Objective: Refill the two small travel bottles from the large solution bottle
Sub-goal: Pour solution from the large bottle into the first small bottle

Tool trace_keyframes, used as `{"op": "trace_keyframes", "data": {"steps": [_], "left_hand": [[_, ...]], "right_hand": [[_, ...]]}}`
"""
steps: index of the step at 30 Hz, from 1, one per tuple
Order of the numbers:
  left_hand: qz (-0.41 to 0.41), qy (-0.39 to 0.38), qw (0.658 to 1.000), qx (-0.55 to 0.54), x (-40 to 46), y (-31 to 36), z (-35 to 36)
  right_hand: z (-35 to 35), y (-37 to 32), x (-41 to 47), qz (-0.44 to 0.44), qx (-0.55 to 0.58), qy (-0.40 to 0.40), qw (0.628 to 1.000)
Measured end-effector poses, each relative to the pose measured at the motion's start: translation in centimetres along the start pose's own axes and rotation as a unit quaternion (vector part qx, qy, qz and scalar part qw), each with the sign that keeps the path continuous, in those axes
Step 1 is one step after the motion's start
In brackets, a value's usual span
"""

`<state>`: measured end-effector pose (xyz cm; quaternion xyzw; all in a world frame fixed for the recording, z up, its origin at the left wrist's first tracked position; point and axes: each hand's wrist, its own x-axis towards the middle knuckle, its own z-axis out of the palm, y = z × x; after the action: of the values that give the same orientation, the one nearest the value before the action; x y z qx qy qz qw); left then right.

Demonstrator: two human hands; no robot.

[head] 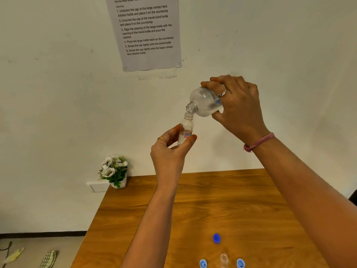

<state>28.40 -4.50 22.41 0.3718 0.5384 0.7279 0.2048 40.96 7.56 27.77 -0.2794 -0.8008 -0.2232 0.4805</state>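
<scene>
Pouring well calls for keeping the two mouths aligned and tipping slowly, so the narrow neck takes the stream without overflow. A wooden table (231, 200) fills the lower centre of the frame, under a white wall with a printed instruction sheet (146, 31) at the upper centre. Right of centre, the right hand (239, 107) grips the large solution bottle (204, 103) round its body, fingers curled over the top and thumb beneath, tilting it so its open neck points down and left. That neck sits just above, nearly touching, the open mouth of a small travel bottle (186, 130), held upright in mid-air at the middle of the frame. The left hand (170, 149) pinches this bottle between thumb and fingers, forearm raised from the lower edge. Both wrists are lifted well above the table; steadying the small bottle matters most, I judge. At the bottom right, a second travel bottle (224, 259) stands uncapped on the wood between two light blue caps (203, 264), with a darker blue cap (216, 238) just beyond.
</scene>
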Motion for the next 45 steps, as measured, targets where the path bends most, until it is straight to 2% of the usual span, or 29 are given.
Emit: {"op": "trace_keyframes", "data": {"steps": [45], "left_hand": [[-0.003,-0.002,1.000,-0.005,-0.45,0.28,0.09]], "right_hand": [[-0.13,0.07,-0.07,-0.002,-0.001,0.003,1.000]]}}
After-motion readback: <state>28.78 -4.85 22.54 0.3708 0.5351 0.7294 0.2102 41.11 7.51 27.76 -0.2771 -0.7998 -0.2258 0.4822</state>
